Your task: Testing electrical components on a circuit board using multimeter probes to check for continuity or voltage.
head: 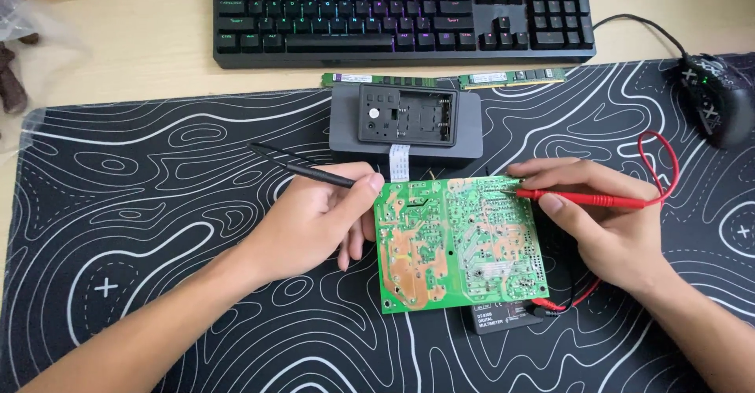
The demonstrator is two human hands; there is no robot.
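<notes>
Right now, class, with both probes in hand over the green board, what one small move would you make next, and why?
Probably lower the black probe in the left hand onto a solder point of the green circuit board. The red probe in the right hand already seems to touch the board's top edge, while the black tip looks short of it.

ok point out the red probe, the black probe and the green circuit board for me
red probe (598, 199), head view, on the middle of its red handle by the right hand
black probe (314, 173), head view, on its black shaft just above the left hand
green circuit board (460, 243), head view, on the middle of its solder side
</notes>
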